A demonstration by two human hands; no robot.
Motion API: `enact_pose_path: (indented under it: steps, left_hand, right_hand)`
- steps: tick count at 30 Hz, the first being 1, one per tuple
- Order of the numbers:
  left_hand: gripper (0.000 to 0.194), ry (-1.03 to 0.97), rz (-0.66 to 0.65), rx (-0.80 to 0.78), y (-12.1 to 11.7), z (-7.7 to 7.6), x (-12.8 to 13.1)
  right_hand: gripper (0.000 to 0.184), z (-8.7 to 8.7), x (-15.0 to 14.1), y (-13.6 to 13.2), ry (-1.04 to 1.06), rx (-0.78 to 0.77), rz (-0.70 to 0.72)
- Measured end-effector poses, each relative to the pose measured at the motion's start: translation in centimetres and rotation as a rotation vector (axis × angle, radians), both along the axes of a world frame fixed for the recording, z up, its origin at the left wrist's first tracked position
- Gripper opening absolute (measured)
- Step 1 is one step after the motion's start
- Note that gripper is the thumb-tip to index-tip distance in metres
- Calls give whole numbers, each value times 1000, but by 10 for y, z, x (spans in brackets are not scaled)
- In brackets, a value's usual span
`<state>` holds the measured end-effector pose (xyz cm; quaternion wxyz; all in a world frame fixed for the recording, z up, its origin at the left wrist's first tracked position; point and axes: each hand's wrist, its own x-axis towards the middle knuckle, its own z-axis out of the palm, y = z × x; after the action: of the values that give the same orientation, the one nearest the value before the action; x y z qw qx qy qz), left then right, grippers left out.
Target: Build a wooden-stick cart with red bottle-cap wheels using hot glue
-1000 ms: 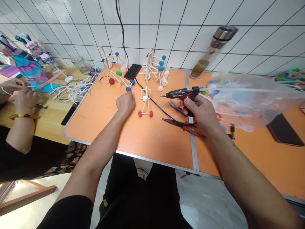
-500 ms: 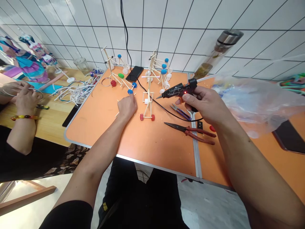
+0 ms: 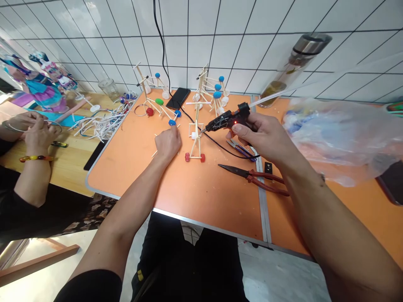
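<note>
My right hand [image 3: 262,136] grips a black hot glue gun [image 3: 231,117] with a red light lit on its side. Its nozzle points left, at or very near the upright of a small stick model [image 3: 197,138] that has two red wheels and a white piece. My left hand [image 3: 168,142] is closed, resting on the orange table [image 3: 201,188] left of that model. Ends of thin wooden sticks [image 3: 154,154] poke out around it; the fingertips are hidden. Behind stand more stick models, one with a green bead [image 3: 159,102], another with blue beads [image 3: 217,95].
Long-nose pliers [image 3: 248,173] and small snips [image 3: 241,150] lie at the right. The gun's black cable [image 3: 217,146] crosses the table. A plastic bag [image 3: 343,142] and glass bottle [image 3: 291,71] stand farther right. At left, another person's hands [image 3: 37,132] hold a ring-shaped piece.
My right hand has moved the glue gun left and slightly down, bringing its nozzle to the red-wheeled model. My left hand stays in place.
</note>
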<state>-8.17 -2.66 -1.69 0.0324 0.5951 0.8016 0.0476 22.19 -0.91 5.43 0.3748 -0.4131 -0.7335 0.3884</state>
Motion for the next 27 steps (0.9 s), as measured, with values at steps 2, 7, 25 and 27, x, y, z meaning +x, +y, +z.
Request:
enact_pose_path:
  steps: [2, 7, 25, 27]
  left_hand:
    - [55, 0, 2, 0, 0, 1, 0]
    - [53, 6, 5, 1, 1, 1, 0]
    - [53, 9, 6, 2, 1, 1, 1]
    - [53, 7, 4, 0, 2, 1, 1]
  right_hand:
    - [42, 0, -2, 0, 7, 3, 8]
    - [44, 3, -4, -1, -55, 38, 8]
    - [41, 7, -7, -4, -169, 63, -3]
    - [42, 8, -7, -5, -182, 65, -1]
